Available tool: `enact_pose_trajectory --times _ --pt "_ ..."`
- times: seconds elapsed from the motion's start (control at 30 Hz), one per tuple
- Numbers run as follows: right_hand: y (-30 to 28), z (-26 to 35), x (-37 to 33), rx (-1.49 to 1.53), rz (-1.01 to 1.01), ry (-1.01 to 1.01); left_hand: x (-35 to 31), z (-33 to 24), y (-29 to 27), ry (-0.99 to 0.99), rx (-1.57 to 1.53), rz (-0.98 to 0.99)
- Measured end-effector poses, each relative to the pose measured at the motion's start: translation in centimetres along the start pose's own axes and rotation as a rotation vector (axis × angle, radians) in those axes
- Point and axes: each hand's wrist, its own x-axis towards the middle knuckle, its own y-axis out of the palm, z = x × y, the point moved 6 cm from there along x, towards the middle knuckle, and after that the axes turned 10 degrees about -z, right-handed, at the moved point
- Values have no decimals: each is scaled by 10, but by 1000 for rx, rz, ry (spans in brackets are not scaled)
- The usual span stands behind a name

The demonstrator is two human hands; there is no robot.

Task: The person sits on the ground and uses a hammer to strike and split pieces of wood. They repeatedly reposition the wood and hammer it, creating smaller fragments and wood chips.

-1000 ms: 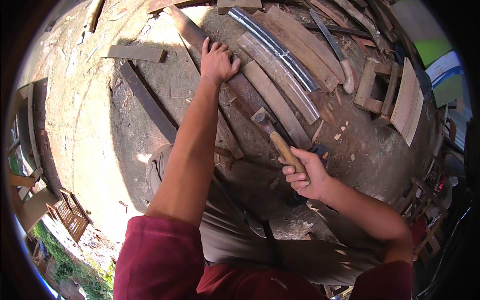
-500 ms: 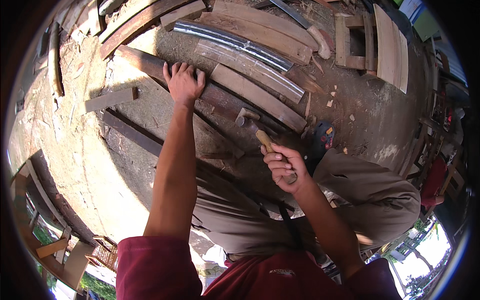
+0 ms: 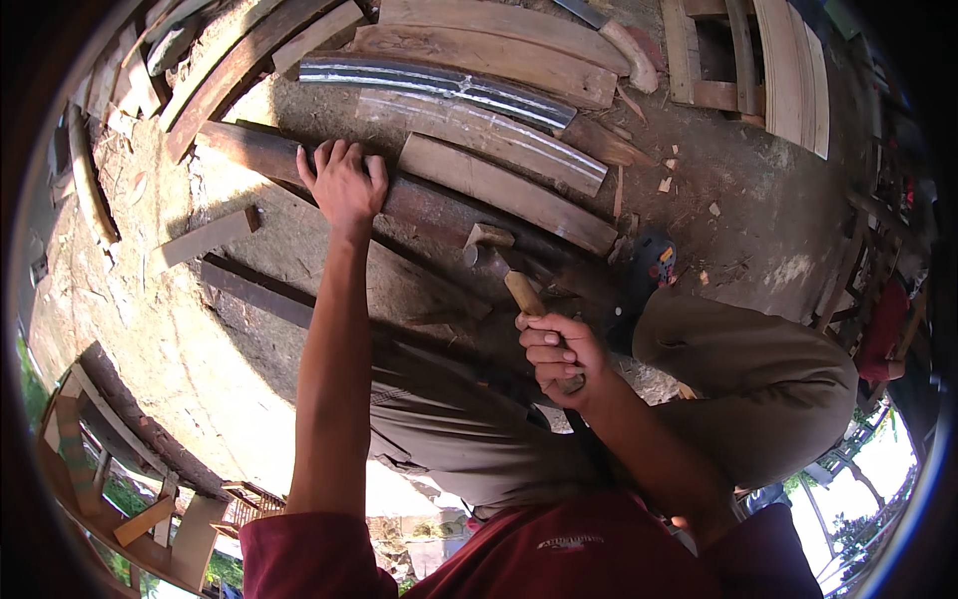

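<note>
A long, dark wooden beam (image 3: 429,207) lies slantwise in front of me. My left hand (image 3: 347,188) rests near its far left part, fingers bent over the top and gripping it. In my right hand (image 3: 562,357) is a hammer (image 3: 523,293), held by its light wooden handle with the fingers closed round it. The metal head is low over the beam's right part, beside a small pale block-like piece (image 3: 490,236). Whether the head touches the beam or that piece, I cannot tell.
Several planks (image 3: 499,190) lie just beyond the beam, one dark with white stripes (image 3: 429,84). A saw (image 3: 631,55) with a wooden handle is at the far side. Short boards (image 3: 205,240) lie at left, a wooden frame (image 3: 720,95) at far right. My foot (image 3: 651,265) is near the beam's right end.
The whole view has shifted, so the planks and beam appear farther left. Both hands keep their grips, and the hammer head stays over nearly the same part of the beam.
</note>
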Motion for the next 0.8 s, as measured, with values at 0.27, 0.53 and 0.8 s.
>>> enact_pose_trajectory --times 0.27,0.53,0.8 --pt "6 -1 -7 -61 -156 -55 -4 1 5 0 9 10" --pt "10 -3 -6 -79 -168 -68 -2 -1 8 18 51 30" --pt "11 1 -4 -42 -54 -5 0 2 4 51 75 48"
